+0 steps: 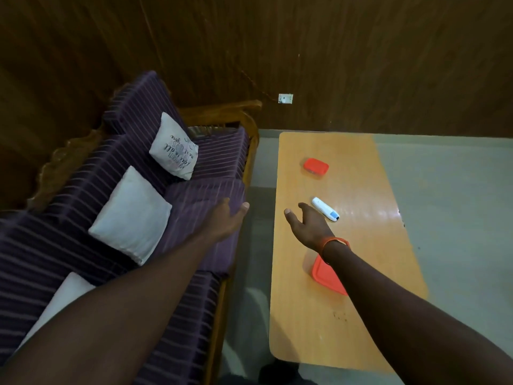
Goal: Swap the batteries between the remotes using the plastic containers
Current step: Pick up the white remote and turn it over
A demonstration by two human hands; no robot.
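A white remote [324, 208] with a blue end lies on the wooden table [352, 315] near its middle. A small red plastic container [316, 165] sits farther back on the table. A second red container [327, 276] lies nearer to me, partly hidden under my right forearm. My right hand [308, 226] hovers open over the table just left of the remote, not touching it. My left hand [227, 218] is open with fingers spread over the edge of the purple sofa seat, holding nothing. Only one remote is in view.
A purple striped sofa [194, 245] with a wooden frame stands left of the table, carrying two white cushions [130, 215] and a printed one [173, 147]. A narrow strip of grey floor [258, 287] separates sofa and table. A wood-panelled wall with a socket [286, 98] lies behind.
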